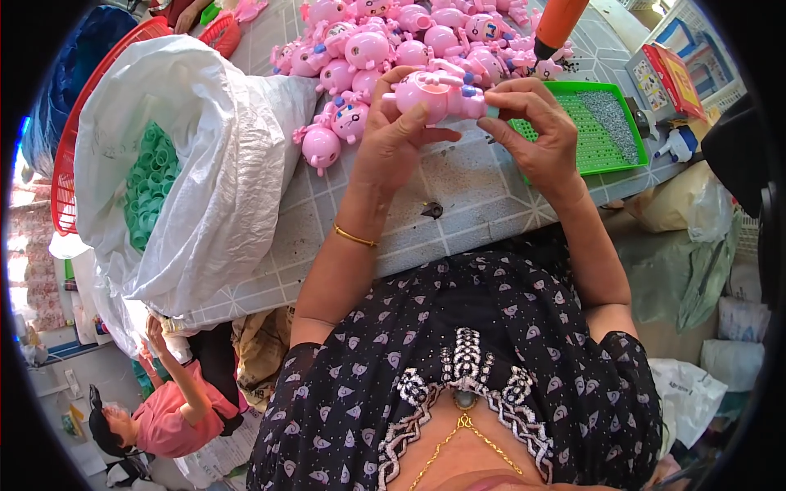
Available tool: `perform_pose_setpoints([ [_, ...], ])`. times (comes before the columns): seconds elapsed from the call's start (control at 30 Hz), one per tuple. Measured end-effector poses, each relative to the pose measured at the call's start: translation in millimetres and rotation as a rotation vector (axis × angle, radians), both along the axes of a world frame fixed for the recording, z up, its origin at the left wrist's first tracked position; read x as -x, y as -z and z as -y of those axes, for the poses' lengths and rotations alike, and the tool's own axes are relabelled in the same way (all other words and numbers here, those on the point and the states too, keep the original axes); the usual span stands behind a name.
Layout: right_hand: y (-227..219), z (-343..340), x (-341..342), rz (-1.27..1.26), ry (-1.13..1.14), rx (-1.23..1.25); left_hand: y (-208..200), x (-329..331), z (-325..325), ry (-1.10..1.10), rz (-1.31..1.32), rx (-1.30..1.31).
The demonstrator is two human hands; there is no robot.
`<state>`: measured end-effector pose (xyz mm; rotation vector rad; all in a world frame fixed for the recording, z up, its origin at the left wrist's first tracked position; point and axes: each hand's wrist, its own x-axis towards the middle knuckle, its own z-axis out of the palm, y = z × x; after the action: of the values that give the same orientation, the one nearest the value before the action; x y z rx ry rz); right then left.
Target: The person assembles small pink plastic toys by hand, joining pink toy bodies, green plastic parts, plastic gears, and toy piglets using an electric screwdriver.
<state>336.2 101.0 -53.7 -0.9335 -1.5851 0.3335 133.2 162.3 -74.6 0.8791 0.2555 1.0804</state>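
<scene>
pink toy: pink plastic toy [434,92], round-bodied with small blue studs, sits in your left hand [393,139] above the far part of the worktop.
left grip: your fingers wrap the toy from below and behind, thumb pressed across its near side; the grip is closed around it. a thin gold bangle [354,237] rings your wrist.
right grip: your right hand [536,131] meets the toy at its right end. thumb and forefinger are pinched narrow on a small pale piece at that end; you cannot tell from here what the piece is.
toy heap: more pink toys [401,41] of the same kind lie piled just beyond your hands, some touching each other, a few strayed toward the left.
green tray: a flat green tray [602,135] lies just to the right of your right hand, its gridded floor partly covered with small grey bits.
orange tool: an orange handle [558,24] with a dark tip slants down over the heap's right edge.
white sack: a large white sack [213,164] stands open at your left on the worktop [458,204], with green ring-shaped parts [151,184] inside.
red basket: a red mesh basket [70,155] shows behind the sack.
another person: someone in a pink top [168,421] is low at the left, below the worktop edge.
</scene>
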Motion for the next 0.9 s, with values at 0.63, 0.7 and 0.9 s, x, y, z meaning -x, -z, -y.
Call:
perform_pose_setpoints([
  [0.63,1.3,17.9,-25.2,-0.238,-0.129,0.154,-8.2,-13.1,18.1,0.08,-0.17,-0.01],
  [0.7,0.3,21.3,-18.5,-0.508,-0.064,0.338,-9.1,-15.7,22.4,0.104,-0.156,0.012],
  [0.9,8.3,10.5,-21.2,-0.861,-0.182,0.677,-5.2,-28.5,32.5,0.169,-0.344,-0.205],
])
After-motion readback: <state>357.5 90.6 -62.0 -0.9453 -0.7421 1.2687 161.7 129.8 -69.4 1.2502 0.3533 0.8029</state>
